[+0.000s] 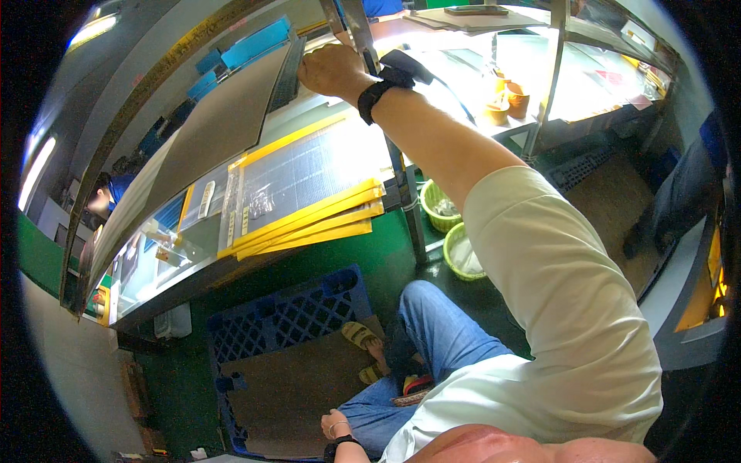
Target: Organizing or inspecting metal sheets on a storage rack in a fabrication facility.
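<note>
My right arm reaches up to the raised shelf. There my right hand [336,71] is closed, its curled fingers at the edge of a dark textured sheet [287,77]. The fingertips are hidden, so I cannot see what they grip. This sheet lies beside a large grey-brown board [216,119] on the shelf. Below, on the lit worktable, are clear ribbed plastic sheets with yellow borders [301,181], several overlapping in a stack. My left hand [336,424] rests by my knee, loosely closed, with nothing visible in it.
Metal posts [405,197] support the shelf. Orange cups [509,100] stand on the bright table at right. Green baskets [463,255] sit on the floor near my leg. A blue plastic pallet [285,309] lies under my feet. Another person's legs [683,189] show at right.
</note>
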`<state>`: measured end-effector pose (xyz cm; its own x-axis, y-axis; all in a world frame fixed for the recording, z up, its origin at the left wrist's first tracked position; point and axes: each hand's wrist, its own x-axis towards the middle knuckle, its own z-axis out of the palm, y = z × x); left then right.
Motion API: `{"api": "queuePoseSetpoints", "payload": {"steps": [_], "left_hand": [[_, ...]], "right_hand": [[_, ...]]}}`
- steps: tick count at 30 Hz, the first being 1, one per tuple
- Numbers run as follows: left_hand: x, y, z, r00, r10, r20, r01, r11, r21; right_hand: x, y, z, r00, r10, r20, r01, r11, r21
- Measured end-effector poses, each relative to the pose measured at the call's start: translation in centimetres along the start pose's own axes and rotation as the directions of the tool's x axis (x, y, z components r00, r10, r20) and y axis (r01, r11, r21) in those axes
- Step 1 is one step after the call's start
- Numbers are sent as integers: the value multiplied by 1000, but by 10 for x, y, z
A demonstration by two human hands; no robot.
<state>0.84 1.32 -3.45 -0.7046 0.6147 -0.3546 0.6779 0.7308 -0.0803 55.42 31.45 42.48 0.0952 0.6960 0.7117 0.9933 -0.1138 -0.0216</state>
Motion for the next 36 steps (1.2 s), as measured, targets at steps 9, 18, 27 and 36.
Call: {"api": "queuePoseSetpoints", "payload": {"steps": [9,18,27,36], "left_hand": [[-4,-1,-3,1000,28,-5,-28,1000,-10],[-10,3,-9,1000,26,0,-26,1000,10],[-11,6,-10,1000,20,8,-20,1000,15],[-13,6,-12,1000,15,13,-15,1000,7]], "right_hand": [[4,2,7,999,44,-15,-44,998,49],[-4,-3,-7,1000,-16,12,16,1000,9],[0,2,0,1000,5,-17,-4,1000,26],[2,2,5,999,35,-1,-35,999,41]]}}
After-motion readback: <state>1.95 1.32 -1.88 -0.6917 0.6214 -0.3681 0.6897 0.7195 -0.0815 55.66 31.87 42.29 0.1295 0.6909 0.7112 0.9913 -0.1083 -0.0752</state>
